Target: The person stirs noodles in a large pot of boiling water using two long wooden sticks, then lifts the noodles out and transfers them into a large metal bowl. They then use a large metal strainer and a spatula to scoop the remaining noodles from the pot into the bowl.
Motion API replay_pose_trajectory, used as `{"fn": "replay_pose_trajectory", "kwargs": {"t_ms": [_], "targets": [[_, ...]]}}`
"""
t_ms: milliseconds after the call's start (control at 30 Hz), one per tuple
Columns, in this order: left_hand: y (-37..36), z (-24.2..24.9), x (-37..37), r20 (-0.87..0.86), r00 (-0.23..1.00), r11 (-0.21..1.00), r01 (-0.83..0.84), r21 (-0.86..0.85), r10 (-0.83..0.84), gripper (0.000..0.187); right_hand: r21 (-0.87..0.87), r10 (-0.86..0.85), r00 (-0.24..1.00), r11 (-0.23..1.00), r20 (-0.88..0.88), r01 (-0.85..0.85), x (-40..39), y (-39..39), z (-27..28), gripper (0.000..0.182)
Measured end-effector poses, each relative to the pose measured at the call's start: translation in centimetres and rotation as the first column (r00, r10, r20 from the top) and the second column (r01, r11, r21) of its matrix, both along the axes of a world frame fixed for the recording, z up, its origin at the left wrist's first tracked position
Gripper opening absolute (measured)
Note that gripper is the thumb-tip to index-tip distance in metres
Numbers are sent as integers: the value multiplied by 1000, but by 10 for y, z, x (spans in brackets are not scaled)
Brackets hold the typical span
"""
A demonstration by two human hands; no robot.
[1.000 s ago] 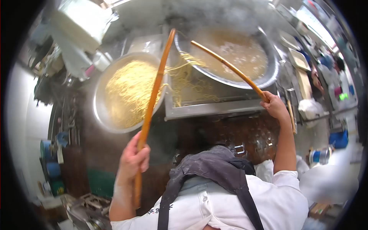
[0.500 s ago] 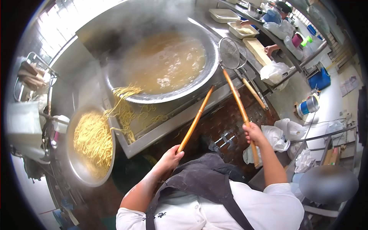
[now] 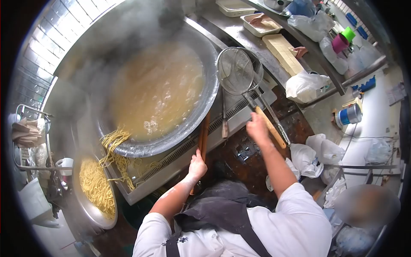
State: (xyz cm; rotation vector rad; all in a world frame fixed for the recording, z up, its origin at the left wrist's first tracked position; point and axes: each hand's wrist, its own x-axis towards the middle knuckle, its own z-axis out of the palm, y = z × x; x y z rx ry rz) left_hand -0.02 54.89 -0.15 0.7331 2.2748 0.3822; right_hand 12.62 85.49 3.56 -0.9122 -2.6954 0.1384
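- Brown wooden sticks (image 3: 203, 142), one pair: centre of the frame, side by side, upper ends just beside the lower-right rim of the wok; contact with the rim cannot be told.
- Left hand (image 3: 198, 167): centre, its grip closed round the sticks.
- Right hand (image 3: 257, 128): right of centre, at the wooden handle (image 3: 273, 132) of the wire-mesh strainer (image 3: 234, 72); whether its grip is closed on the handle cannot be told.
- Second mesh strainer (image 3: 257, 65): partly behind the first.
- Metal wok (image 3: 210, 81), large: upper left to centre, holding brown, bubbling liquid (image 3: 158, 92); steam above.
- Yellow noodles (image 3: 114, 139): a hank draped over the wok's lower-left rim, more strands on the steel stove top.
- Metal basin (image 3: 104, 221): lower left, heaped with yellow noodles.
- White trays (image 3: 244, 26), two: upper right, on the bench; one contains another person's hand (image 3: 257, 19).
- Pale rectangular block (image 3: 282, 53): upper right, below the trays, another hand (image 3: 300, 52) at its edge.
- White plastic bag (image 3: 305, 87): right, just below the block.
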Motion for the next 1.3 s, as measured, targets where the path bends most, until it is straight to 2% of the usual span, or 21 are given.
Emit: {"fn": "replay_pose_trajectory", "kwargs": {"t_ms": [33, 100, 200, 267, 300, 400, 433, 467, 533, 567, 600, 667, 733, 800, 867, 900, 1000, 1033, 1133, 1167, 1300], "targets": [[11, 0, 0, 1, 1000, 1000, -12, 0, 12, 87, -209, -260, 951, 933, 171, 292, 10, 21, 15, 30], [33, 0, -2, -16, 1000, 999, -27, 17, 27, 88, -218, -340, 840, 862, 423, 458, 40, 57, -4, 28], [67, 1, -15, -51, 998, 997, -16, 80, 20, 90, -225, -300, 925, 909, 233, 351, 72, 84, -19, 30], [79, 17, -27, -50, 999, 991, 17, 136, -10, 92, -23, -380, 925, 925, -11, 379, 85, 99, -19, 29], [81, 15, -31, -41, 999, 986, 4, 168, 3, 93, -60, -446, 891, 890, 82, 451, 91, 106, -17, 43], [78, 19, -26, -119, 993, 992, 13, 129, 2, 93, -502, -405, 868, 709, 287, 496, 130, 143, -99, 57], [79, 25, -18, -260, 965, 994, 58, 91, -33, 89, -648, -251, 878, 598, 407, 472, 131, 148, -98, 65], [82, 29, -12, -299, 953, 976, 108, 192, -47, 83, -710, -217, 932, 604, 290, 362, 134, 143, -101, 59], [90, 38, 1, -369, 927, 900, 215, 380, -66, 72, -794, -259, 940, 512, 220, 327, 133, 125, -105, 54], [97, 27, 8, -225, 970, 869, 190, 457, -94, 56, -760, -257, 954, 586, 153, 280, 131, 113, -102, 50], [113, 42, 14, 208, 975, 955, 16, 297, -82, 58, -794, -272, 951, 541, 148, 278, 129, 103, -100, 49], [138, 44, 28, 471, 875, 989, 47, 140, -108, 68, -858, -261, 964, 480, 58, 181, 127, 82, -120, 47], [152, -4, 49, 638, 767, 991, -19, 131, -70, 80, -955, -290, 954, 251, 80, 156, 117, 57, -106, 39], [170, 14, 61, 794, 607, 980, -172, 96, 29, 79, -997, -384, 921, -66, 65, 43, 101, 29, -58, 32], [180, 18, 71, 862, 504, 965, -246, 93, 46, 75, -980, -451, 892, -187, 21, -71, 90, 12, -25, 25], [183, 8, 80, 862, 501, 923, -361, 131, 74, 51, -987, -451, 893, -148, 5, -69, 90, 8, -24, 23], [183, -21, 90, 803, 594, 879, -400, 258, 35, 31, -998, -415, 910, 47, 17, 40, 88, 1, -5, 23], [185, 2, 88, 870, 481, 866, -476, 153, 111, 20, -988, -398, 917, 126, 37, 94, 89, 0, 4, 24], [179, 25, 76, 947, 312, 844, -526, 100, 82, 19, -695, -375, 925, 682, -64, 228, 93, -4, 24, 27], [179, 31, 70, 964, 256, 853, -516, 75, 71, 17, -716, -435, 896, 652, -86, 248, 96, -1, 39, 28], [205, 33, 57, 973, 218, 851, -523, 50, 76, 15, -528, -498, 866, 749, -50, 401, 111, 21, 65, 29]]}}
